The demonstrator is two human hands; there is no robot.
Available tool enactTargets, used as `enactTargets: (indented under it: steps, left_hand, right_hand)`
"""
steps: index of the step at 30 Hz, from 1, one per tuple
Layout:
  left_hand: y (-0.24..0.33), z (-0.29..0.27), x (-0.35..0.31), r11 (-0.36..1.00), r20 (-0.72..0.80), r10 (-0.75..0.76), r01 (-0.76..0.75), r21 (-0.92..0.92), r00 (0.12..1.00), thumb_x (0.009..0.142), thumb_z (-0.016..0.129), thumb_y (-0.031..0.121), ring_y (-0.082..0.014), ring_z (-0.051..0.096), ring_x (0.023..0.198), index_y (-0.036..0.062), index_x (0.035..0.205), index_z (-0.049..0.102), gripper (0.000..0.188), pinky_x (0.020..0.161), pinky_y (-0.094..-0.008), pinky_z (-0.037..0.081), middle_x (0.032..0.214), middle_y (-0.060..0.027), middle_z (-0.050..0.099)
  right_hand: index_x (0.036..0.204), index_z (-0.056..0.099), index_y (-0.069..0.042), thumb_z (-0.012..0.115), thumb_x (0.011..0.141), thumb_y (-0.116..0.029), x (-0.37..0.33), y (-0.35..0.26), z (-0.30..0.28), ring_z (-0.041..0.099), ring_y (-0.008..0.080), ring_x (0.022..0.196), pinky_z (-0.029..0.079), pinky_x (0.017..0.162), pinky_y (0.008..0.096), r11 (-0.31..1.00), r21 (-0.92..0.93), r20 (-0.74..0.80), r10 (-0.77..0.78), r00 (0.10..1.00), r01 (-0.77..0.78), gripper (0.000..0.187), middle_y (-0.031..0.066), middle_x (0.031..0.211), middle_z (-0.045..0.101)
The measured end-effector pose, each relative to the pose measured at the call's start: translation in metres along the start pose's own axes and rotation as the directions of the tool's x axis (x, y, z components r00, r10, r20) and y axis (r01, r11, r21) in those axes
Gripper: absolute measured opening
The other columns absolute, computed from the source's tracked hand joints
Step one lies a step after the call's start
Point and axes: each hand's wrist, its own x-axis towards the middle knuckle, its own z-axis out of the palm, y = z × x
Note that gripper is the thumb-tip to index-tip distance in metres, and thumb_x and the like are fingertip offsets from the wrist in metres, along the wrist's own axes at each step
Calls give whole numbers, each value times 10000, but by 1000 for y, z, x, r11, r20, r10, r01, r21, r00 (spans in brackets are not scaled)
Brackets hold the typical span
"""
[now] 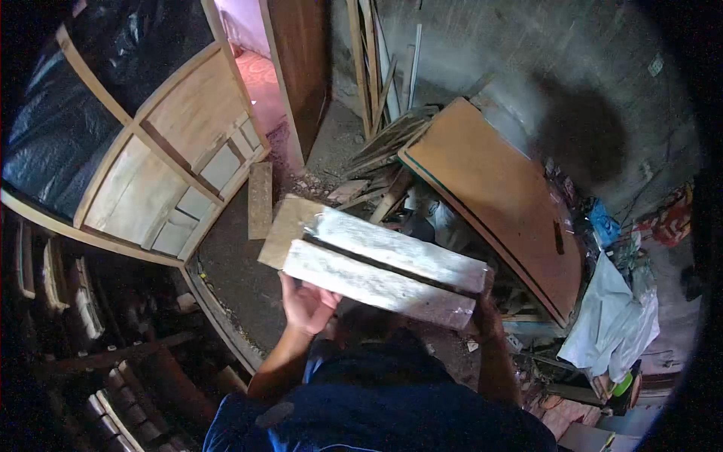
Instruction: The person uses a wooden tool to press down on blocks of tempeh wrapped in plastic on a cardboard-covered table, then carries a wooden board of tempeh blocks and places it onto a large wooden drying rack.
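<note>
In front of my body I hold two whitish, worn wooden planks side by side, a dark gap running between them. The near plank [369, 283] and the far plank [399, 245] tilt down toward the right. A tan board [288, 224] shows at their left ends; whether it is fixed to them I cannot tell. My left hand [307, 305] is closed around the near plank's lower left edge, its fingers partly under the wood. At the right ends, my right hand [488, 307] grips the planks in deep shadow, most of its fingers hidden.
A wood-framed partition [162, 181] with black plastic sheeting [143, 53] stands at left, near an open door [297, 68]. A large orange-brown panel [489, 196] leans over scrap wood at right. A white sack [614, 320] and rubbish lie beside it. A loose plank [260, 200] is on the floor.
</note>
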Motion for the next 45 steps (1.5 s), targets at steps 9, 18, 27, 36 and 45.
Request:
enactTargets:
  steps: [9,18,27,36,45]
  left_hand:
    - [2,-16,32,984,168,-178,173,48,970,815,383,780,-307,450,1285,105,1402,400,895,1034,-469,368,1422,-115,455]
    - [27,-27,21,955,128,-287,273,115,949,849,347,752,-312,472,1256,101,1419,368,866,1079,-473,331,1403,-118,470]
    - [46,-37,23,925,121,-359,336,180,925,764,261,869,-316,390,1330,110,1466,288,1035,1110,-478,271,1454,-122,406]
    - [42,-67,35,869,-154,-386,415,269,909,728,237,903,-322,374,1321,145,1484,238,1070,1123,-485,229,1451,-86,402]
    - [49,-91,32,742,-248,-437,502,444,865,761,293,865,-310,366,1334,110,1450,303,1022,1102,-446,268,1427,-105,400]
  right_hand:
    - [1381,411,-40,520,967,-379,-45,-48,72,529,259,1136,412,985,389,737,647,-70,-198,978,195,546,99,1284,549]
    - [1384,404,-37,498,973,-424,-60,-10,74,507,219,1141,394,998,364,828,536,-55,-159,986,164,572,78,1313,515]
    - [1388,396,-40,425,988,-461,-81,-1,118,487,260,1213,372,1042,415,689,700,35,-293,955,186,581,110,1336,509]
    - [1194,577,-34,554,954,-354,-64,25,118,596,226,1024,488,902,370,622,774,-133,-22,991,118,400,85,1147,628]
    - [1034,619,-57,658,871,-416,-20,72,84,579,153,755,512,680,347,940,323,-293,-10,956,108,397,13,896,625]
